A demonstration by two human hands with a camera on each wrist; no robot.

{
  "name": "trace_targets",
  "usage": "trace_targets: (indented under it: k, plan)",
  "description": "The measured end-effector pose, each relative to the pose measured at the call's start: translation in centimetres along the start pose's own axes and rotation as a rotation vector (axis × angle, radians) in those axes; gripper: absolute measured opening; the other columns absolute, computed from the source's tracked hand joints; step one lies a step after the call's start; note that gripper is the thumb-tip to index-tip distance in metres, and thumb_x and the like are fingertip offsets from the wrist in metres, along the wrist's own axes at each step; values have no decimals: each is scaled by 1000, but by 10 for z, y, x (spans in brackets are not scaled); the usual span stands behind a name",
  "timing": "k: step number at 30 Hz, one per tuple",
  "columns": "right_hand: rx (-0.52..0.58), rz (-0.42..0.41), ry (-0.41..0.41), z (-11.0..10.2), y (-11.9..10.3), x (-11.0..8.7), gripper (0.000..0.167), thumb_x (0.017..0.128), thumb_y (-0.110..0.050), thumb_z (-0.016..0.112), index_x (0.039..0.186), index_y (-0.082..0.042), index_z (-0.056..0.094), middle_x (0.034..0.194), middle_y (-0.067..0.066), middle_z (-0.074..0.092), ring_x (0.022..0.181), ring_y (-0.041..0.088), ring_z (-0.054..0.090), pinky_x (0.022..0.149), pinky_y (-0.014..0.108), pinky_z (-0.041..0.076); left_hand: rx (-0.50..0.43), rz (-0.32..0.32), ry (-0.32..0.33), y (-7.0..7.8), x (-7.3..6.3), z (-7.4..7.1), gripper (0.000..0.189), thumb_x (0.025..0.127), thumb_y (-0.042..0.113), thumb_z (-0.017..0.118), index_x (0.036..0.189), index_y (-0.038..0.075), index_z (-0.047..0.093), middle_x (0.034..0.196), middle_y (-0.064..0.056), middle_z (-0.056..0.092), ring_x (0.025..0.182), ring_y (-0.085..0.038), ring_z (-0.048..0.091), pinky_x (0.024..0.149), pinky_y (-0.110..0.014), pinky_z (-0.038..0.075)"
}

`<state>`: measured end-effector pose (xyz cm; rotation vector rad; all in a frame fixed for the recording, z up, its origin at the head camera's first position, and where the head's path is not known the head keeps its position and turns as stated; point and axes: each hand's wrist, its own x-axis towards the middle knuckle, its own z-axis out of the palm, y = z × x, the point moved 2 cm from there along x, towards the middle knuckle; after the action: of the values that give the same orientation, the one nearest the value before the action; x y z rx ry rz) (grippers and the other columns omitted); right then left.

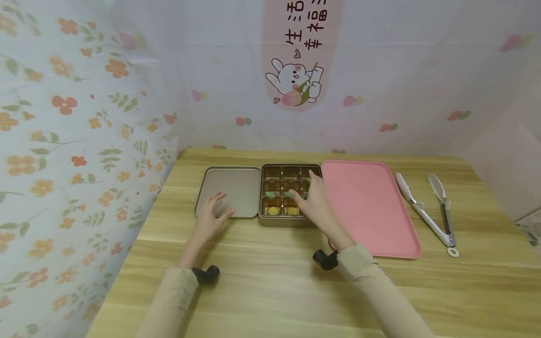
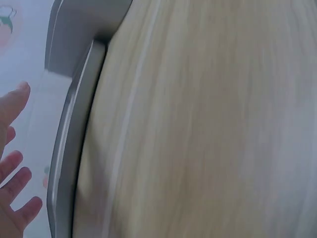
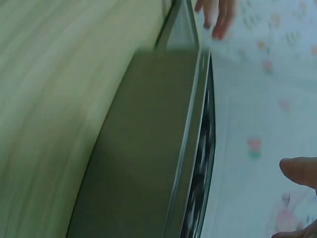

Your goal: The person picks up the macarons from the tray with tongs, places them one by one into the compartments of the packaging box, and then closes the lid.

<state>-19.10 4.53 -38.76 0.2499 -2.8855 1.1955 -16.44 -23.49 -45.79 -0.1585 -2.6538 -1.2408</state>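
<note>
A metal tin (image 1: 287, 222) stands on the table with its lid (image 1: 243, 185) lying flat along its left side. Inside is a brown divider with several compartments. Yellow pieces (image 1: 274, 211) sit in front compartments, and small green pieces (image 1: 272, 194) show farther back. My left hand (image 1: 208, 220) hovers over the lid's near left part, fingers spread and holding nothing. Over the tin's right side is my right hand (image 1: 317, 199), thumb and fingers apart, covering some compartments. The right wrist view shows the tin's side wall (image 3: 143, 148) beside that hand's thumb (image 3: 299, 171).
Directly right of the tin lies a pink tray (image 1: 367, 206). Beyond it, metal tongs (image 1: 431, 225) rest with their arms spread. A patterned cloth (image 1: 228, 94) hangs behind the wooden table (image 1: 262, 281) and along its left side.
</note>
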Motion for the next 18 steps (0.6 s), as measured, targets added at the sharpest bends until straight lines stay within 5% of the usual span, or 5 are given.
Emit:
trace_targets:
  k: [12,18]
  plan:
    - [82,-114,-109,78,-66,-20,82,87,-30,61,144,2,13,144,25,25,133,39,26,106,53,32,70,-132,-49,-32,5,-28,85,80,29,70,142,0,20,148,-27,14,135,-44,18,109,-59,20]
    - [104,-57,-206,115,-76,-26,82,87,-33,60,144,3,13,146,28,21,135,43,23,107,53,29,76,-157,-211,-40,5,-35,105,75,36,73,145,-1,5,149,-30,-4,136,-49,4,106,-65,16]
